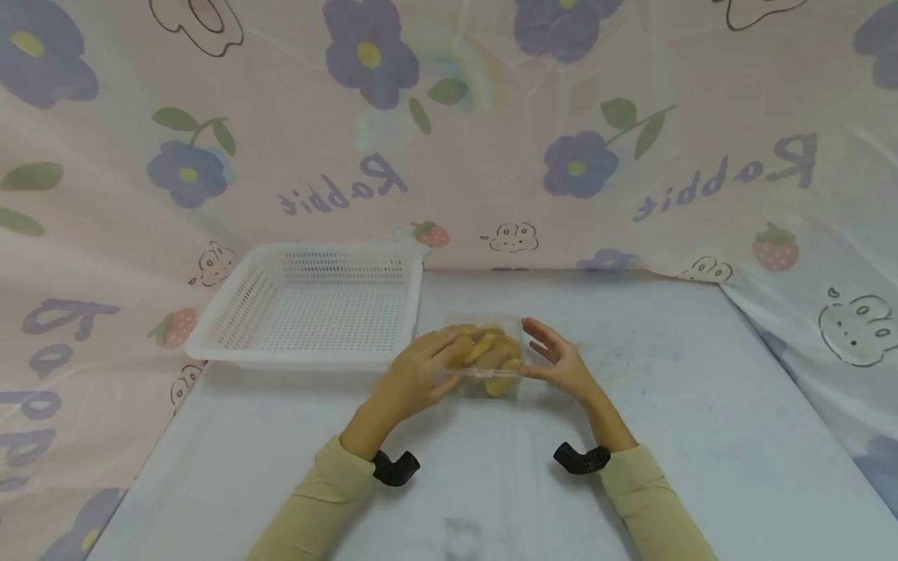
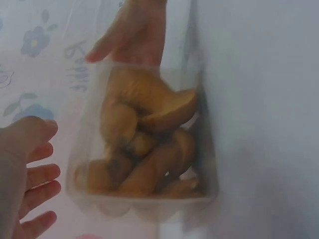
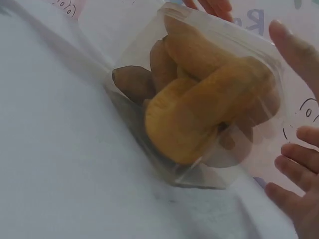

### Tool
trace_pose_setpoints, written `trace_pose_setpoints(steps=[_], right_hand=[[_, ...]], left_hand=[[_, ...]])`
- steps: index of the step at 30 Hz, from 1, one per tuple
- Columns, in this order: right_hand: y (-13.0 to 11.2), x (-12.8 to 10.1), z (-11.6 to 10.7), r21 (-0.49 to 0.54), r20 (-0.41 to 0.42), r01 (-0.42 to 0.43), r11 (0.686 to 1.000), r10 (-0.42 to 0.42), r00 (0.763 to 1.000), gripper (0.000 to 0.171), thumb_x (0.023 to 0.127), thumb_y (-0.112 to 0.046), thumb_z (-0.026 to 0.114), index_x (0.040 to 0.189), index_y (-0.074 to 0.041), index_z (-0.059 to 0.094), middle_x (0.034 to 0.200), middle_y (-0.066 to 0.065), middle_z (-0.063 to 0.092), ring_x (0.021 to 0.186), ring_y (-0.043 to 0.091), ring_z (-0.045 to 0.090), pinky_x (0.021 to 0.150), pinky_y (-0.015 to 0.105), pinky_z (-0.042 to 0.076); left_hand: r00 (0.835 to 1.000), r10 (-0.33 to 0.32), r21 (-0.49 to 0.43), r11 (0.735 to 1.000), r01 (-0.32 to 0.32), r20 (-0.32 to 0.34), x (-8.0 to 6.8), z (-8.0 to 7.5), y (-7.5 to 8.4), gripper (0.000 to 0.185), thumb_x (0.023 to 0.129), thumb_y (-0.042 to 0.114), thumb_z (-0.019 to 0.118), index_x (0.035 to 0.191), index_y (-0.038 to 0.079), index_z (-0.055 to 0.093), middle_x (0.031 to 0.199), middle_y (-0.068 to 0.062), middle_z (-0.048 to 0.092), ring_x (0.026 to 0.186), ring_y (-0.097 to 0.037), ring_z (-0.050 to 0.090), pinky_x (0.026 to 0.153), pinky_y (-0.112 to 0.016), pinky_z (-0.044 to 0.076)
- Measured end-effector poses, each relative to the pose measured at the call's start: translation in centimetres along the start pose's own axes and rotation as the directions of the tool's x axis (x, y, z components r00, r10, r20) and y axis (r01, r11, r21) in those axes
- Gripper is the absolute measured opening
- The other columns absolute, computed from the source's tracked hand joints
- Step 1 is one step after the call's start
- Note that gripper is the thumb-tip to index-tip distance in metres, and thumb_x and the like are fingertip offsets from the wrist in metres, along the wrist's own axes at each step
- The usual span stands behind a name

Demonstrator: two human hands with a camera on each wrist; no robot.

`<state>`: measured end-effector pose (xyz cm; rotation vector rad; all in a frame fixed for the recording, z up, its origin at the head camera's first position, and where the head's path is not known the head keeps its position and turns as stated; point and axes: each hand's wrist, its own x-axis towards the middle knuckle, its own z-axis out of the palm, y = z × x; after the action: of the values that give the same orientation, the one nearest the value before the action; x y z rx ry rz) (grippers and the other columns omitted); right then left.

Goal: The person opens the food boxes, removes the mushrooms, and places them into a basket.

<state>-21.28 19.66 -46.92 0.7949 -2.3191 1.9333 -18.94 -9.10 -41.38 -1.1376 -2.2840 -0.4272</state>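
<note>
A clear plastic box point(image 1: 484, 373) of yellow-brown pieces point(image 1: 500, 351) stands between left hand point(image 1: 415, 372) and right hand point(image 1: 567, 368), neither grasping it.

There are two hands point(image 1: 418, 374) point(image 1: 567, 370), one clear box point(image 1: 484, 374), one white basket point(image 1: 302, 359), two black wrist pieces point(image 1: 397, 469) point(image 1: 582, 459), several overlapping yellow-brown items point(image 1: 496, 351), not countable.

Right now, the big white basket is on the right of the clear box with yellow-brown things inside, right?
Not quite: the big white basket is on the left of the clear box with yellow-brown things inside, as the head view shows.
</note>
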Motion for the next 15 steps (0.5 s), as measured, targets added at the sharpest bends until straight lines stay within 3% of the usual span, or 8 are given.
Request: trace_pose_setpoints(steps=[2,5,11,15], right_hand=[[0.2,0.1,0.1,0.018,0.019,0.012,1.0,-0.012,1.0,0.091,0.075,-0.003,0.079,0.147,0.011,0.026,0.15,0.041,0.022,0.133,-0.012,0.038,0.113,0.019,0.039],[0.5,0.3,0.4,0.023,0.036,0.007,1.0,-0.008,0.999,0.1,0.071,-0.011,0.085,0.147,0.012,0.024,0.151,0.039,0.022,0.134,-0.008,0.037,0.115,0.027,0.038],[0.8,0.6,1.1,-0.026,0.046,-0.036,0.999,0.037,0.998,0.114,0.065,-0.019,0.089,0.149,0.01,0.018,0.154,0.034,0.021,0.142,0.044,0.027,0.115,0.056,0.028],[0.8,0.6,1.4,-0.04,0.046,-0.054,0.998,0.056,0.997,0.113,0.066,-0.014,0.088,0.15,0.01,0.016,0.156,0.034,0.018,0.143,0.051,0.021,0.114,0.06,0.025]], left_hand=[[0.999,0.036,-0.021,0.999,-0.037,-0.007,0.2,0.6,0.4,0.046,0.082,0.022,0.076,0.122,0.003,0.064,0.127,-0.014,0.065,0.12,-0.026,0.062,0.105,-0.037,0.051],[0.997,0.078,-0.028,0.997,-0.078,-0.006,0.4,1.4,0.9,0.049,0.082,0.021,0.076,0.124,0.001,0.062,0.129,-0.015,0.064,0.122,-0.027,0.06,0.107,-0.036,0.05],[0.996,0.086,0.01,0.996,-0.087,0.036,0.8,2.7,1.4,0.051,0.084,0.022,0.074,0.129,0.002,0.059,0.136,-0.013,0.06,0.129,-0.027,0.056,0.11,-0.037,0.046],[0.996,0.08,0.047,0.996,-0.082,0.035,0.9,3.5,1.6,0.051,0.082,0.02,0.075,0.128,0.004,0.061,0.135,-0.011,0.061,0.128,-0.024,0.057,0.11,-0.036,0.047]])
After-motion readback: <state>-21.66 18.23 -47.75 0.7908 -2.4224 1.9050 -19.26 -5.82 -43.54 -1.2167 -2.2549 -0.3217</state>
